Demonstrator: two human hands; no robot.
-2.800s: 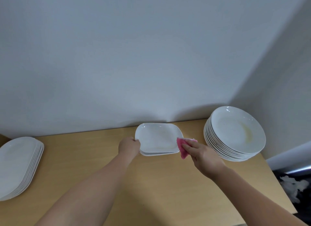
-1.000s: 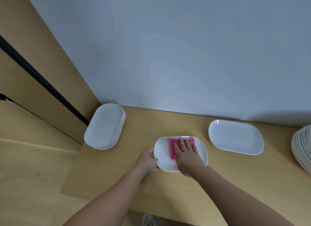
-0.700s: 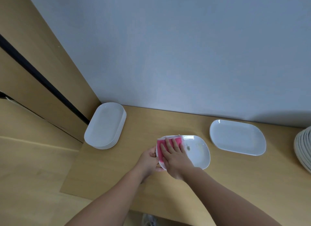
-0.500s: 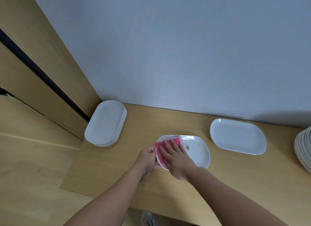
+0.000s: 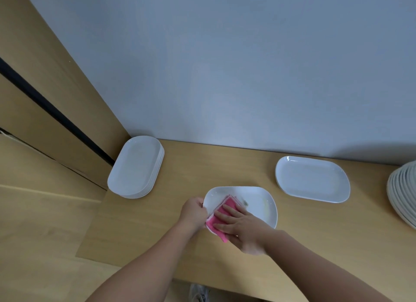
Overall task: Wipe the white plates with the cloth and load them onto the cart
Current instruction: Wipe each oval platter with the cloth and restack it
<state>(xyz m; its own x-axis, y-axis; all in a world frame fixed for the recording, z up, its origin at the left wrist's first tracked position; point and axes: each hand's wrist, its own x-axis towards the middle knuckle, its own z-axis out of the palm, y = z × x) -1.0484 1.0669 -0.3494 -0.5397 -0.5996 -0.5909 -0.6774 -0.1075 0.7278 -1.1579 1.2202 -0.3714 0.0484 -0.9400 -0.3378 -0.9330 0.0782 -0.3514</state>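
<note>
plate stack [image 5: 403,197] cropped (right edge), cloth [image 5: 230,203] half-hidden

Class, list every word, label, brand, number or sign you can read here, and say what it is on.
None. No readable text on the plate being wiped, pink cloth, oval plate stack, lone oval plate, round plate stack, table or wall.

The pink cloth [image 5: 221,214] swept to the near-left rim of the plate [image 5: 258,205]
The right hand [image 5: 243,228] has slid it from the plate's middle to the left side, then toward the person; it now overhangs the rim, baring smears [image 5: 245,203] further right
</note>
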